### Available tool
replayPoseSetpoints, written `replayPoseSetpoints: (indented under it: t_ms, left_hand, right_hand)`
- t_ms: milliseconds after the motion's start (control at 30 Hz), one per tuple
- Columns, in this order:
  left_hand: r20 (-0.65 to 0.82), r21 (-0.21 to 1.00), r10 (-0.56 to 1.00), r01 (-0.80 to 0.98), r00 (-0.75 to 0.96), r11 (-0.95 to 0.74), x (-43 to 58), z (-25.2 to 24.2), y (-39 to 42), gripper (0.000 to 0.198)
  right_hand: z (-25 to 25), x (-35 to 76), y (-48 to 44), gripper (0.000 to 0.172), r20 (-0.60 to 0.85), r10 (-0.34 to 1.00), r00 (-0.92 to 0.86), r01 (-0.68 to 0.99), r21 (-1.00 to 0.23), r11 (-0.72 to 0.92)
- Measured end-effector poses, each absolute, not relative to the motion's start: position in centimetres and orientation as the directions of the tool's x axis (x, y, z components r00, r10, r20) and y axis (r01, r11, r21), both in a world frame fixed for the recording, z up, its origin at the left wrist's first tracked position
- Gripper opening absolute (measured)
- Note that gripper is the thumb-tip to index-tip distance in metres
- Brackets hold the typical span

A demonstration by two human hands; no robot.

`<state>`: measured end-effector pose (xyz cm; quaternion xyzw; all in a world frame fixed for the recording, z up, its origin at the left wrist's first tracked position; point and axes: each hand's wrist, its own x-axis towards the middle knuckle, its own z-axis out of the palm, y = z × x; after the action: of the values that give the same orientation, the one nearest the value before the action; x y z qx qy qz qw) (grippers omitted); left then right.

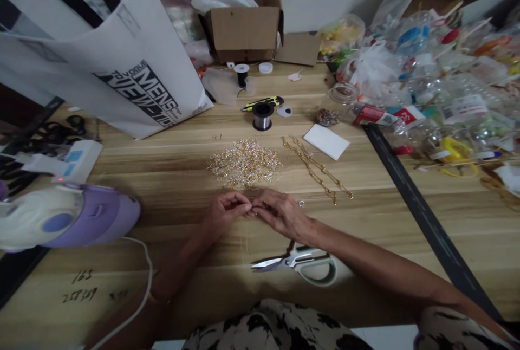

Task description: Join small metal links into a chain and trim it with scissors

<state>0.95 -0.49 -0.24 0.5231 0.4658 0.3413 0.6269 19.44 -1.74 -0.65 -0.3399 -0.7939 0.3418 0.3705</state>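
Observation:
My left hand and my right hand meet fingertip to fingertip low over the wooden table, both pinched closed on something too small to make out. Just beyond them lies a pile of small gold and silver beads or findings. Two finished gold bead chains lie to the right of the pile. A tiny ring sits beside my right hand. Scissors with pale handles lie under my right forearm, blades pointing left.
A purple and white appliance with a white cord sits at left. A printed white bag, cardboard box, wire spool, yellow cutter and white card stand behind. Plastic bags and bottles crowd the right.

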Motion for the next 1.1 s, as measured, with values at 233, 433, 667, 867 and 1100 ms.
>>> replayPoseSetpoints:
  t_ms: [233, 433, 667, 867, 1100]
  left_hand:
    - [-0.229, 0.973, 0.914, 0.083, 0.334, 0.213, 1.1, 0.1, -0.5, 0.017]
    - [-0.232, 0.972, 0.913, 0.096, 0.335, 0.212, 1.2, -0.1, -0.5, 0.021]
    - [-0.216, 0.976, 0.913, 0.073, 0.345, 0.203, 1.1, -0.4, -0.7, 0.019]
    - [-0.132, 0.991, 0.938, 0.016, 0.320, 0.134, 1.4, -1.1, -0.7, 0.024]
    - [-0.137, 0.990, 0.945, 0.077, 0.296, 0.119, 1.3, -1.5, -0.9, 0.019]
  right_hand:
    - [-0.6, 19.6, -1.6, 0.011, 0.346, 0.786, -0.512, 0.310, -0.779, 0.545]
    - [-1.0, 19.7, -1.7, 0.012, 0.333, 0.791, -0.513, 0.367, -0.749, 0.552]
    - [-0.9, 19.7, -1.6, 0.009, 0.243, 0.833, -0.496, 0.356, -0.818, 0.451]
    - [-0.8, 19.6, -1.6, 0.008, 0.129, 0.874, -0.469, 0.317, -0.899, 0.303]
    - [-1.1, 19.4, -1.5, 0.011, 0.111, 0.884, -0.455, 0.252, -0.935, 0.248]
